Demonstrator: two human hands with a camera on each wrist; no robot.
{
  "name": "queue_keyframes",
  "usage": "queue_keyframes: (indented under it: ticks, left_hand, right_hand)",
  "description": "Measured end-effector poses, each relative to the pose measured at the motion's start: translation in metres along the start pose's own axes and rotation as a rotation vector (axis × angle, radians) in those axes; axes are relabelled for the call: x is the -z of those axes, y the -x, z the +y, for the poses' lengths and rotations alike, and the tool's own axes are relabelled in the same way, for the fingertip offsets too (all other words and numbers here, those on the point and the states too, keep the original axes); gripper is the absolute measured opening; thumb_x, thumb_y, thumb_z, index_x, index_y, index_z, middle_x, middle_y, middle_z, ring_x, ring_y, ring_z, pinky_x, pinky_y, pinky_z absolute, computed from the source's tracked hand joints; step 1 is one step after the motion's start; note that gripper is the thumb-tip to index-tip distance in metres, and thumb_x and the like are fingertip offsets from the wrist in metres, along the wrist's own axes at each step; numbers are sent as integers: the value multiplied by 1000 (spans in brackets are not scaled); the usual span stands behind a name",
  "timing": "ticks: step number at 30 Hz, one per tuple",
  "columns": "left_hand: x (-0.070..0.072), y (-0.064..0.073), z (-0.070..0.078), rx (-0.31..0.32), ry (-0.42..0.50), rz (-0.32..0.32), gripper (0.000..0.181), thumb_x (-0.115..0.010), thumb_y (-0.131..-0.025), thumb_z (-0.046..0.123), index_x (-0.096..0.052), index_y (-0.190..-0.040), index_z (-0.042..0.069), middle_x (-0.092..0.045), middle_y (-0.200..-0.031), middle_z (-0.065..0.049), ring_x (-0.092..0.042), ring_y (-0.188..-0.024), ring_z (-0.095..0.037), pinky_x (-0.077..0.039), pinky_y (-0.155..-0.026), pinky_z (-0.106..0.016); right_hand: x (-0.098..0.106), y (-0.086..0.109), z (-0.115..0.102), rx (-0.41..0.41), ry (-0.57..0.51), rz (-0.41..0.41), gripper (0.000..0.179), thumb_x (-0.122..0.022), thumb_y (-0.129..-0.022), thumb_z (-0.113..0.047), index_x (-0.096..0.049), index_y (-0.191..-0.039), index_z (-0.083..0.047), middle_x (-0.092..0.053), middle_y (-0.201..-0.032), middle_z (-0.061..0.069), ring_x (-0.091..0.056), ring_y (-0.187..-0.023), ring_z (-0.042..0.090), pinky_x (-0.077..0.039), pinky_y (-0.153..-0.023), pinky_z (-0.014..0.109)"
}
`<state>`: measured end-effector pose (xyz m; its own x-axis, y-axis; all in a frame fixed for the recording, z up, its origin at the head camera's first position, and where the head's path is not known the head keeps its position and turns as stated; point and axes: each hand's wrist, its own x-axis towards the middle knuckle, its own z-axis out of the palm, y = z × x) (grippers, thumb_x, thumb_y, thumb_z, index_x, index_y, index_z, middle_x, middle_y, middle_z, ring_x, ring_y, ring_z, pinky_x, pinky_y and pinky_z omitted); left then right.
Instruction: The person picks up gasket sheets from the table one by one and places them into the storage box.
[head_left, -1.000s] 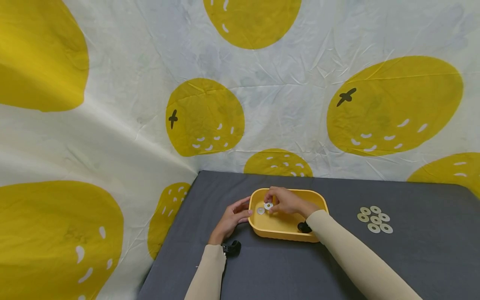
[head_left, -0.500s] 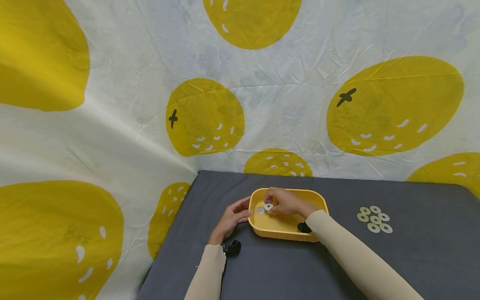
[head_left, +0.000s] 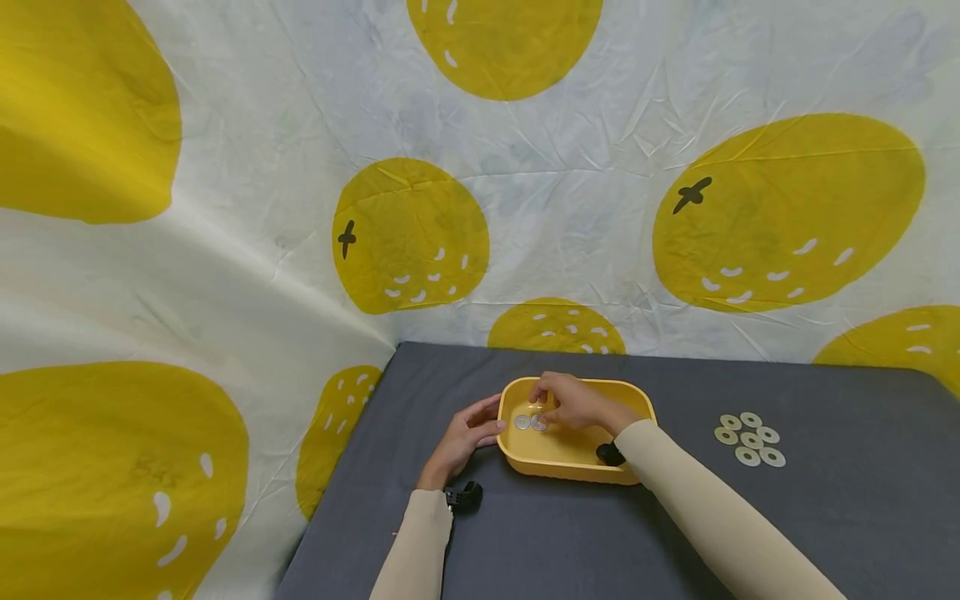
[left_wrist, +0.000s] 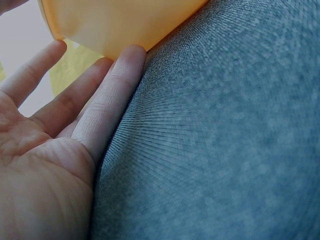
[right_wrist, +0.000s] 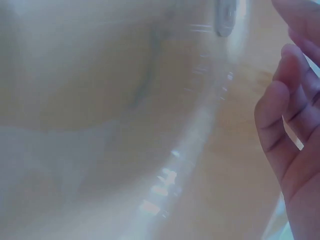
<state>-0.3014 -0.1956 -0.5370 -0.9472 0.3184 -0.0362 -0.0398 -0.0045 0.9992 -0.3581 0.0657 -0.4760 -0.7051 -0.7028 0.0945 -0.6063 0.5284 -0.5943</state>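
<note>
A yellow plastic tray [head_left: 573,471] stands on the dark cloth-covered table. Straight fingers of my left hand [head_left: 467,433] touch the outside of its left end; in the left wrist view those fingers [left_wrist: 107,100] meet the tray wall [left_wrist: 115,25]. Inside the tray lie two silvery flat washers side by side, the left washer [head_left: 522,422] and the right washer [head_left: 537,422]. Over the right one hovers my right hand [head_left: 573,402], fingers bent loosely and thumb low beside it. In the right wrist view a gap separates fingers and thumb, and one washer [right_wrist: 226,17] shows at the top.
Several more pale washers [head_left: 751,440] lie in a flat cluster on the table [head_left: 847,483], right of the tray. Behind the table hangs a white cloth [head_left: 555,225] printed with yellow fruit. Dark wrist cameras sit on both wrists.
The washer that was tilted up at my right fingertips now lies flat beside the other one. My right fingers have lifted slightly from it. The left hand and tray stay put.
</note>
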Motion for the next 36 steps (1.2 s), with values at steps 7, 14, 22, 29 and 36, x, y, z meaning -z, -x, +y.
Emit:
queue_keyframes:
  ticks: [7, 14, 22, 29, 36]
  left_hand:
    - [0, 1, -1, -10, -6, -10, 62, -73, -96, 21, -49, -153, 19, -55, -149, -20, -63, -128, -33, -59, -97, -35]
    - [0, 1, -3, -9, -19, -1, 61, -71, -97, 20, -48, -154, 19, -54, -150, -18, -62, -129, -31, -59, -96, -34]
    - [-1, 0, -2, -10, -11, 3, 61, -74, -96, 23, -51, -152, 21, -56, -149, -16, -63, -127, -29, -60, -95, -33]
    - [-3, -2, -2, -18, 4, -12, 63, -74, -96, 25, -50, -153, 20, -56, -149, -17, -64, -127, -29, -60, -96, -34]
    - [-1, 0, -4, -6, 9, 6, 59, -73, -96, 19, -52, -151, 22, -57, -147, -16, -65, -126, -27, -60, -95, -33]
  right_hand:
    - [27, 14, -8, -12, -33, 89, 28, -78, -90, -9, -70, -116, -6, -65, -105, 13, -56, -83, 21, -49, -73, 30]
    - [63, 46, -7, -50, -151, 245, 27, -72, -97, -20, -67, -123, -12, -65, -105, 7, -56, -77, 19, -50, -65, 29]
    - [82, 89, 13, -168, -251, 483, 30, -67, -101, -26, -65, -124, -8, -65, -99, 13, -56, -74, 19, -50, -62, 27]
    - [81, 140, 40, -304, -260, 627, 35, -61, -104, -34, -63, -126, -7, -61, -90, -1, -56, -74, 21, -50, -62, 25]
    - [81, 193, 70, -428, -264, 694, 36, -60, -104, -39, -62, -126, -10, -61, -90, -14, -57, -76, 9, -52, -64, 24]
